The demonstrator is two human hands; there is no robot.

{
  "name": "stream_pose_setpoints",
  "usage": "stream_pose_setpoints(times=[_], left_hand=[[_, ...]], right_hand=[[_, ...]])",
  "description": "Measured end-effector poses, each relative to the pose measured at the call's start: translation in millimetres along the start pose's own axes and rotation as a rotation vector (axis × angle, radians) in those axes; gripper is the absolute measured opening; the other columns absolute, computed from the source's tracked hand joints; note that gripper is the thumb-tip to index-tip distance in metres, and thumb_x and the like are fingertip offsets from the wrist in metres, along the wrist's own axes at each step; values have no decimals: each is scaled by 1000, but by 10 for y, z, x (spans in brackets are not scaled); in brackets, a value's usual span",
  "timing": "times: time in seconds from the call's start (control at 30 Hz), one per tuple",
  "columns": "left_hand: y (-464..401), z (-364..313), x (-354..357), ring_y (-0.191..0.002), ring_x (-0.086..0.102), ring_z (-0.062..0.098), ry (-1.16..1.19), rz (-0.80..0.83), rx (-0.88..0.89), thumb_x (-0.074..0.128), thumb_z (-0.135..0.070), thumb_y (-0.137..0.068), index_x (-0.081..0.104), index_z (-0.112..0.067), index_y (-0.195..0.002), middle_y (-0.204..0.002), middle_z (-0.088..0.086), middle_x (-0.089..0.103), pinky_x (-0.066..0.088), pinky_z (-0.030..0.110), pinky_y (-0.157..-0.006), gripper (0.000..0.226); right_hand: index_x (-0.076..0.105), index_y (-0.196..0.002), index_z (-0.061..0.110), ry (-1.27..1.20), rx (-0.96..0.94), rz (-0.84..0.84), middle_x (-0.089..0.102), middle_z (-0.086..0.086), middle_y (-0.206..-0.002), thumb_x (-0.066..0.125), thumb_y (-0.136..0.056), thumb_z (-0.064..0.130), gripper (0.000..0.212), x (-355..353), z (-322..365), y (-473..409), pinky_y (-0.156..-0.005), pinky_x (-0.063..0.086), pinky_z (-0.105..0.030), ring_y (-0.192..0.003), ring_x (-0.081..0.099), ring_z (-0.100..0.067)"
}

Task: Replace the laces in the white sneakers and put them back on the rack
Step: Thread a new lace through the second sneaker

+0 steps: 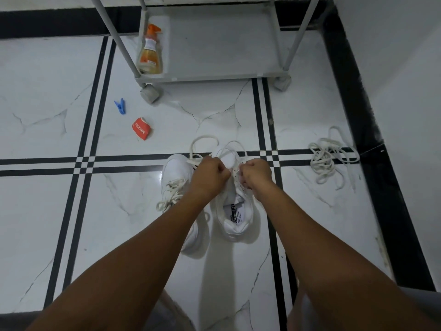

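Head view: a white marble-patterned floor [47, 91] with black inlay lines is looked down on, both bare forearms reaching forward to the middle of the frame.
Clothespin: a blue clothespin [120, 106] is seen lying on the floor at left, near a rack wheel.
Red wrapper: a crumpled red wrapper [140, 130] is seen on the floor just below the clothespin.
Spray bottle: an orange spray bottle [150, 52] is stood on the lowest shelf, in its left corner.
Left sneaker: a white sneaker [175, 173], already laced in cream, is set toe-away on the floor, partly covered by the left forearm.
Left hand: the left hand [210, 169] is held knuckles-up, its fingers curled round a strand of the new lace [202, 140] above the eyelets.
Right sneaker: a second white sneaker [235, 211] is placed just beside the first, its tongue and printed insole label exposed, its upper eyelets unthreaded.
New lace: cream loops are seen rising past the toe of the right sneaker, beyond both hands.
Right hand: the right hand [256, 172] is clenched on the other strand at the eyelet row, wrist bent downward.
Rack: a grey wheeled rack [214, 76] is stood against the wall, well apart from the sneakers.
Old laces: a tangled heap of off-white laces [330, 158] is left on the floor at right, near the black border.
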State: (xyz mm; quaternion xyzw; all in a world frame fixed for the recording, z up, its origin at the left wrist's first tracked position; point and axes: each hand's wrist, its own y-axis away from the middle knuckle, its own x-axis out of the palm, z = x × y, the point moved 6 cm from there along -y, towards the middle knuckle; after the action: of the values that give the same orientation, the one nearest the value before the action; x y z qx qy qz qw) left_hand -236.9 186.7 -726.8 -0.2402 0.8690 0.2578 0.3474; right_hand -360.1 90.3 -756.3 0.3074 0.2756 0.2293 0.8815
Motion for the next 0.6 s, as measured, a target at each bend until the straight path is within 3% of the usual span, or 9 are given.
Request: stream_pose_setpoints(times=[0.1, 0.17, 0.27, 0.4, 0.6], left_hand=[[53, 141, -196, -63, 51, 19, 50, -104, -117, 61, -21, -81, 54, -5, -69, -78, 13, 59, 40, 35, -53, 21], [99, 214, -271, -76, 56, 21, -62, -96, -133, 63, -23, -82, 59, -13, -86, -103, 6, 57, 39, 31, -60, 12], [116, 158, -217, -107, 57, 27, -213, -32, -51, 63, -25, -85, 65, -22, -114, -134, 5, 49, 50, 36, -77, 30], [145, -44, 19, -116, 52, 31, -275, 37, 15, 57, -30, -92, 73, -25, -111, -123, 8, 57, 51, 42, -87, 26], [154, -42, 162, -119, 44, 33, -200, 47, -136, 58, -34, -89, 74, -23, -109, -128, 7, 48, 50, 45, -92, 28]], right_hand=[[63, -98, 8, -163, 13, -16, 69, -10, -78, 58, -98, 11, 6, -55, 10, -34, -58, 54, -29, -60, 63, -17], [62, -105, 5, -196, -13, -2, 70, -13, -83, 59, -96, 3, 10, -75, 24, -43, -62, 59, -29, -62, 65, -17], [62, -103, 6, -238, -24, 12, 70, -16, -90, 59, -91, -8, 18, -62, 29, -34, -76, 64, -39, -67, 67, -20], [65, -93, 12, -184, -54, 25, 74, -13, -81, 66, -88, -4, 17, -9, 12, -54, -78, 63, -48, -68, 70, -21], [69, -84, 21, -33, -180, -18, 74, -2, -80, 69, -89, 8, 14, -17, 83, -70, -79, 62, -45, -77, 72, -19]])
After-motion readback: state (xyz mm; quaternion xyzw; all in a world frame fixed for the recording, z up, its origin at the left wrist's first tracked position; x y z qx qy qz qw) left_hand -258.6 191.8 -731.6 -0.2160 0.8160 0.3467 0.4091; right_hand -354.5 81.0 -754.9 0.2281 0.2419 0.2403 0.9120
